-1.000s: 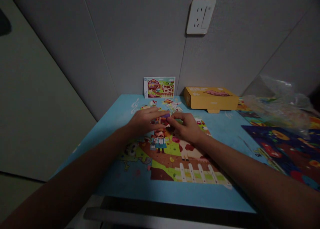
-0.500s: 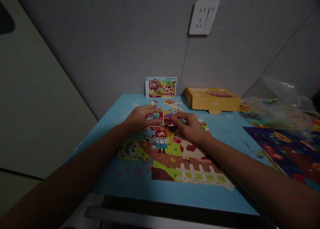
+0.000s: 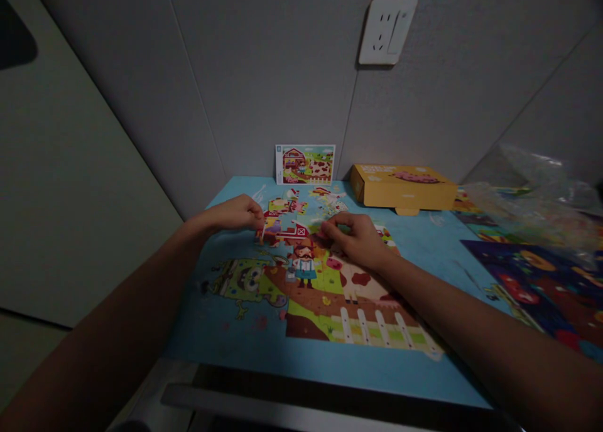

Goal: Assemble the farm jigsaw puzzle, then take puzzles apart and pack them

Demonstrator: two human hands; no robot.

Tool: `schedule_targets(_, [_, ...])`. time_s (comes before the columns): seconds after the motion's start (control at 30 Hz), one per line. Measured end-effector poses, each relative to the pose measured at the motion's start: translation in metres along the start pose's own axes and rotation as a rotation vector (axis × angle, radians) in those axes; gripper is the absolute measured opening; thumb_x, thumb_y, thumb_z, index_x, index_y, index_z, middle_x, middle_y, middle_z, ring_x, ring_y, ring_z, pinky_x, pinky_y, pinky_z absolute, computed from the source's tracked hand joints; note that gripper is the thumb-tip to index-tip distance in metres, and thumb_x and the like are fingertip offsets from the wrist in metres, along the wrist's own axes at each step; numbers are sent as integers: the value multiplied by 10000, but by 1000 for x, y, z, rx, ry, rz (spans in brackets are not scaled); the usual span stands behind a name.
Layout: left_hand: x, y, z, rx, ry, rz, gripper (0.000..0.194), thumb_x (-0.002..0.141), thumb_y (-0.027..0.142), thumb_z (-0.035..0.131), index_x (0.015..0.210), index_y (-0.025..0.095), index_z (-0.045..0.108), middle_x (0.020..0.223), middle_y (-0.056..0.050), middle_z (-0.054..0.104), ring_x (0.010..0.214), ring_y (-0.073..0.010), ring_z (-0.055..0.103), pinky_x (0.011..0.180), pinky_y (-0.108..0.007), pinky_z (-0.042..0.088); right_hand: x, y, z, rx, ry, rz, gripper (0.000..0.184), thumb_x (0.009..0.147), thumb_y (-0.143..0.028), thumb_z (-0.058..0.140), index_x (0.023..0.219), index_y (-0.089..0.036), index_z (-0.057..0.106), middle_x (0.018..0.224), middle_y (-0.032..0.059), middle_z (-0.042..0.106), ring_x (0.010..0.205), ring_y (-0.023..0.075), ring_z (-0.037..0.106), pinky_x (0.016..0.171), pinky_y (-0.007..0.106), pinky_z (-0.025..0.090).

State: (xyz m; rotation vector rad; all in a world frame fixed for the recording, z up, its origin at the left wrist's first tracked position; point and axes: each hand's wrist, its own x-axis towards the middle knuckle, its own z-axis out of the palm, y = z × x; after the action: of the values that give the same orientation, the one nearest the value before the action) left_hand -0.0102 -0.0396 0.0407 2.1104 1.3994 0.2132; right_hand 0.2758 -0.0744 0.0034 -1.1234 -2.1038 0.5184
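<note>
A farm-scene jigsaw puzzle (image 3: pixel 330 306) lies partly joined on the blue table (image 3: pixel 292 363). My left hand (image 3: pixel 233 213) is curled at the puzzle's upper left, its fingertips pinched on a small puzzle piece (image 3: pixel 262 233) held on edge. My right hand (image 3: pixel 358 237) rests on the upper middle of the puzzle, fingers bent and pressed down on the joined pieces beside the red barn (image 3: pixel 292 231). Loose pieces (image 3: pixel 325 196) lie just beyond both hands.
A reference picture card (image 3: pixel 304 164) leans on the wall at the back. A yellow box (image 3: pixel 404 187) sits right of it. A dark colourful puzzle (image 3: pixel 532 281) and a clear plastic bag (image 3: pixel 532 199) fill the right side. A wall socket (image 3: pixel 387 30) is above.
My left hand has drawn away to the left from the barn area and now pinches a piece at the puzzle's edge. The right hand has stayed almost in place.
</note>
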Motion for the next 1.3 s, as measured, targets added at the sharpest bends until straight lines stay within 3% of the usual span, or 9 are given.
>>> schedule_targets(0.17, [-3, -13, -4, 96, -67, -164, 192, 622, 274, 529, 619, 187, 700, 669, -22, 701, 680, -168, 599, 618, -230, 420, 0, 0, 0, -13, -4, -7, 355, 884, -372, 494, 681, -153, 687, 689, 54, 666, 647, 162, 578, 629, 298, 395])
schedule_targets(0.3, [-2, -14, -6, 163, -37, -273, 229, 578, 290, 535, 650, 169, 715, 703, -29, 703, 721, -185, 594, 642, -237, 425, 0, 0, 0, -13, -6, 2, 364, 881, -361, 488, 665, -144, 685, 671, 54, 669, 633, 153, 576, 616, 288, 379])
schedule_targets(0.5, [1, -13, -4, 195, 28, -327, 228, 557, 341, 584, 648, 168, 702, 684, -27, 675, 693, -173, 556, 625, -239, 399, 1, 1, 1, -11, -10, 14, 362, 877, -360, 488, 667, -141, 686, 670, 50, 671, 626, 145, 567, 599, 278, 358])
schedule_targets(0.67, [-2, -10, -5, 131, 25, -283, 211, 572, 361, 611, 631, 168, 672, 615, -13, 621, 613, -141, 496, 578, -233, 359, 1, 0, 1, 4, -19, 34, 358, 872, -368, 493, 688, -136, 696, 661, 52, 669, 606, 139, 551, 585, 278, 345])
schedule_targets(0.93, [-13, -3, -12, -108, -66, -251, 275, 643, 423, 604, 642, 149, 610, 483, 34, 383, 454, -82, 241, 461, -247, 172, 0, 1, 0, 2, -20, 24, 358, 872, -363, 489, 686, -137, 695, 652, 47, 656, 590, 129, 530, 584, 275, 331])
schedule_targets(1.3, [-9, 32, 17, -55, -177, -163, 305, 619, 417, 661, 514, 145, 576, 481, 26, 428, 487, -83, 279, 477, -244, 177, 1, 3, 4, 6, -26, 29, 357, 869, -353, 488, 664, -140, 688, 617, 34, 634, 576, 121, 508, 579, 275, 319])
